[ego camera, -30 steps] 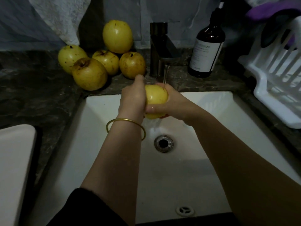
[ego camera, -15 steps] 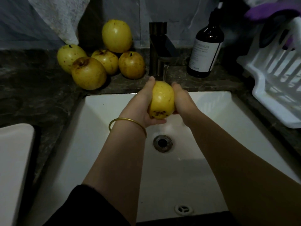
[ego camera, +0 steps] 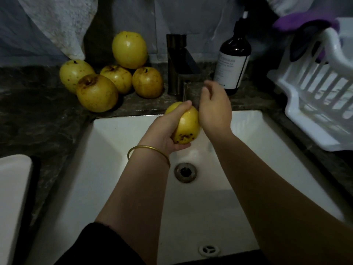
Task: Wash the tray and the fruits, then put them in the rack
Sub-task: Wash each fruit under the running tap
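- left hand (ego camera: 164,131): we see it cupped under and around the yellow apple (ego camera: 188,127), fingers curled over the top. this grip holds the fruit above the sink (ego camera: 114,142), just below the faucet (ego camera: 178,67), where a thin stream (ego camera: 185,90) falls.
- right hand (ego camera: 214,109): its palm lies against the right side of the apple and its fingers are loose and uncurled, pointing far toward the faucet. it grips nothing. we judge it is placed to rub the wet skin.
- step in hand: we read this as the rinsing of one fruit. the speckled near end faces us, so turning it under the water seems the likely need.
- remaining fruit (ego camera: 97,92): five more yellow apples sit in a heap on the dark counter (ego camera: 38,115), far left of the faucet, one stacked on the others.
- dish rack (ego camera: 313,104): white and slatted, on the right. we see no fruit in it, so much of the task seems left.
- tray: a white slab (ego camera: 13,197) at the near left edge may be it. we cannot tell.
- soap bottle (ego camera: 232,64): dark, standing right of the faucet.
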`<state>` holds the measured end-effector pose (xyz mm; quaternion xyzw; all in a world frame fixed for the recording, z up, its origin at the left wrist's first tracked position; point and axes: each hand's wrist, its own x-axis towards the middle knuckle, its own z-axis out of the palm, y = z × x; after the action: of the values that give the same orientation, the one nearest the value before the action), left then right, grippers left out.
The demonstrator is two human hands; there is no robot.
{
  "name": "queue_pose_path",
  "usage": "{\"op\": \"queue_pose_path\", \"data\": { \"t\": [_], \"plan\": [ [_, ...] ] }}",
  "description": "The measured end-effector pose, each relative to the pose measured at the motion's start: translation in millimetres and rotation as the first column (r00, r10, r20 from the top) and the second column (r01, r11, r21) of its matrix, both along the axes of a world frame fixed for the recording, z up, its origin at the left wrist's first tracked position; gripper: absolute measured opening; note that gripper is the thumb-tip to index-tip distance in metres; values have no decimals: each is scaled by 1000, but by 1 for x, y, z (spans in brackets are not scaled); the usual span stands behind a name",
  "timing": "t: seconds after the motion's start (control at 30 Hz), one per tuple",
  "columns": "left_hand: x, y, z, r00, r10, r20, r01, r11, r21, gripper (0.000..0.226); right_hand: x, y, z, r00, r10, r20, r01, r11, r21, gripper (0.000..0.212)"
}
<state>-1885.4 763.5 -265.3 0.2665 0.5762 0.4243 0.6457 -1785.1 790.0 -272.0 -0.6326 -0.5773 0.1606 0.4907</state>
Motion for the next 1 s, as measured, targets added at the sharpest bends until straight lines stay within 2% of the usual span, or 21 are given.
{"op": "queue_pose_path", "data": {
  "t": [0.07,0.17,0.3,0.43,0.63,0.67,0.7,0.73,0.77,0.8,0.83,0.87,0.9,0.93,0.97,1.0],
  "plan": [
    [1,0,0,999,10,-33,-9,1000,17,53,-4,-4,18,999,-38,19,34,983,179,40],
    [4,1,1,999,-2,-50,2,1000,18,57,-9,-11,49,992,-24,122,-10,962,273,46],
    [4,0,0,996,-8,-88,10,1000,17,58,-17,1,86,934,108,342,-164,976,140,51],
    [0,-3,0,993,1,-114,4,999,44,67,-23,19,100,802,217,556,-218,974,-67,51],
    [-2,-6,3,989,5,-150,0,1000,31,80,-16,24,103,766,172,620,-174,983,-59,44],
    [-3,-7,4,988,1,-152,2,1000,18,82,-12,25,99,790,206,578,-211,976,-60,44],
    [-3,-8,4,988,4,-155,-2,1000,17,83,-8,25,96,847,277,453,-288,956,-44,42],
    [-3,-8,4,987,15,-159,-11,1000,26,82,-3,24,91,899,359,250,-370,929,-2,40],
    [-3,-8,4,986,25,-165,-20,999,32,82,4,23,86,909,417,-8,-416,908,53,36],
    [-3,-9,5,984,29,-175,-24,999,30,82,15,24,80,859,415,-300,-406,909,95,32],
    [-3,-8,5,983,31,-182,-27,999,27,82,27,24,72,742,357,-568,-384,920,77,30],
    [-3,-8,5,982,33,-186,-28,999,27,81,38,24,59,624,245,-742,-380,925,-14,31],
    [-2,-8,5,982,36,-186,-31,999,29,80,46,22,44,636,127,-761,-412,890,-195,33],
    [-2,-8,5,983,36,-183,-31,999,28,79,53,20,30,809,90,-581,-416,786,-457,33],
    [-2,-9,5,983,34,-179,-30,999,26,78,54,13,18,955,202,-215,-295,619,-728,31],
    [-2,-9,5,983,37,-179,-32,999,29,78,52,12,4,935,341,99,-98,516,-851,30]
  ]
}}
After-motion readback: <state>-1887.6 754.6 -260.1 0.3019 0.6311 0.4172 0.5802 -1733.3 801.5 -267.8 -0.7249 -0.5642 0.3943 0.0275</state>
